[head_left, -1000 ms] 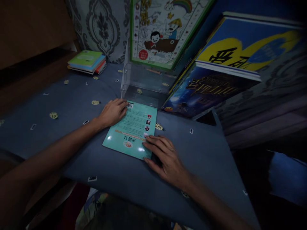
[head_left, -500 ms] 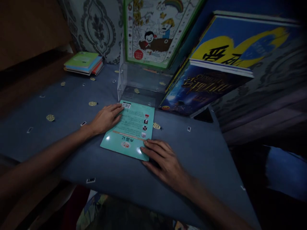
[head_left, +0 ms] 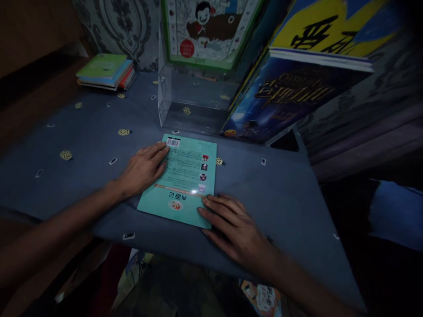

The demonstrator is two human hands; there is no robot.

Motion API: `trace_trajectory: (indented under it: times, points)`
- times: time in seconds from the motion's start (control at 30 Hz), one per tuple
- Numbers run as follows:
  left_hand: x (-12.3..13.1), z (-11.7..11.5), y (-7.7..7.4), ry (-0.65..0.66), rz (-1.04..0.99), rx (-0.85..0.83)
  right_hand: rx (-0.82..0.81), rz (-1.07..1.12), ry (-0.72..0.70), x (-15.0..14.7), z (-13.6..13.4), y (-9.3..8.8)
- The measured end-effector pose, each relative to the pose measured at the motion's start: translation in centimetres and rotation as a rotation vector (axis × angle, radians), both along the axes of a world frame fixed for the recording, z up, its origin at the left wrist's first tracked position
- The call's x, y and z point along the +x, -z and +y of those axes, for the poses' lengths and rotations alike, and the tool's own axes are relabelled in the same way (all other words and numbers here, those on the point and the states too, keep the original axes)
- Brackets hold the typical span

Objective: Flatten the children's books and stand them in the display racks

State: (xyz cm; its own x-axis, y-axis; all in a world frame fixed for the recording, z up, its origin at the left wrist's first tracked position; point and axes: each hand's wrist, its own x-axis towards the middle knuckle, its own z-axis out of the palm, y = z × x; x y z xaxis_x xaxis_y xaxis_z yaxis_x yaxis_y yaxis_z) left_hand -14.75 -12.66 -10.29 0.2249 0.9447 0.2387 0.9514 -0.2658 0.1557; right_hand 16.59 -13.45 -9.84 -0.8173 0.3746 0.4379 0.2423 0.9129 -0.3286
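Observation:
A turquoise paperback book [head_left: 185, 176] lies flat on the cloth-covered table, its back cover up and its print upside down to me. My left hand [head_left: 143, 169] rests on the book's left edge, fingertips beside the barcode, fingers stretched out. At the near right corner, the fingers of my right hand [head_left: 231, 220] lie extended on the cover, while its thumb side is over the cloth. Neither hand is wrapped round the book. Just beyond it stands a clear acrylic rack [head_left: 194, 116].
Behind the rack leans a green-bordered picture book [head_left: 211, 39]. Large books, one dark blue [head_left: 280, 97] and one yellow and blue [head_left: 307, 33], stand at the right. A small stack of books [head_left: 105, 72] sits at the back left. The patterned tablecloth [head_left: 280, 198] ends at the near edge.
The turquoise book has slid a little toward me, away from the rack, with both hands staying on it. The camera view has tilted lower.

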Motion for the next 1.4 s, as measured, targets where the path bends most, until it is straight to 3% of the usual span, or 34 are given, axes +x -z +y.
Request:
trace_trajectory:
  times: [0.37,0.7,0.87,1.0,1.2,1.3,1.4]
  points:
    - [2.1,-4.3,-0.4,0.083,-0.002,0.019,0.004,-0.091,0.020,2.4,-5.0,-0.5]
    - [3.6,-7.8,0.1,0.123,-0.042,0.140,0.078,0.110,0.093,3.3,-7.9,1.0]
    - [3.5,-8.0,-0.2,0.146,-0.079,0.117,0.063,0.136,0.027,3.1,-6.8,-0.8]
    - [2.2,-7.6,-0.9,0.167,-0.176,0.005,0.062,0.139,-0.048,2.9,-5.3,-2.9]
    - [-0.7,-5.9,-3.1,0.280,-0.442,-0.166,-0.069,0.279,-0.050,2.4,-1.6,-7.4]
    - [-1.1,-4.7,-4.4,0.271,-0.606,-0.233,-0.118,0.374,0.038,1.6,0.8,-9.6]
    - [-0.3,-3.2,-4.9,0.153,-0.835,-0.263,-0.176,0.529,0.245,0.6,3.2,-10.1]
